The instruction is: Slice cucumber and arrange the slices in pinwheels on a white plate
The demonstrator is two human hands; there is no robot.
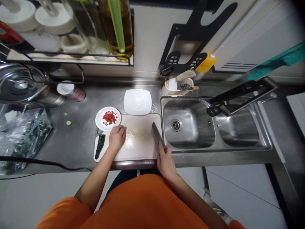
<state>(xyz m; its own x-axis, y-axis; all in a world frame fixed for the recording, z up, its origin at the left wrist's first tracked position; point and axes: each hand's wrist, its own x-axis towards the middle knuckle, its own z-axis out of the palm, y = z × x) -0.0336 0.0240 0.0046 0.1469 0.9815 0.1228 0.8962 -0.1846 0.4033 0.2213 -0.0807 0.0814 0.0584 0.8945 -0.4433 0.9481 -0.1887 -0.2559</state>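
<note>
My left hand (116, 137) rests palm down on the white cutting board (140, 143), its fingers curled over something small that I cannot make out. My right hand (165, 160) grips a knife (156, 133) by the handle at the board's right edge, blade pointing away from me. A green chili pepper (100, 145) lies on the board's left end, just left of my left hand. A small round plate (108, 119) of chopped red chili sits at the board's far left corner. An empty white square plate (137, 101) stands behind the board.
A double steel sink (190, 127) with a black faucet (238, 95) lies right of the board. A sponge holder (177, 86) stands behind it. At left are a plastic bag of greens (23, 133), a pot lid (20, 84), a jar (71, 90) and a shelf of bottles (71, 57).
</note>
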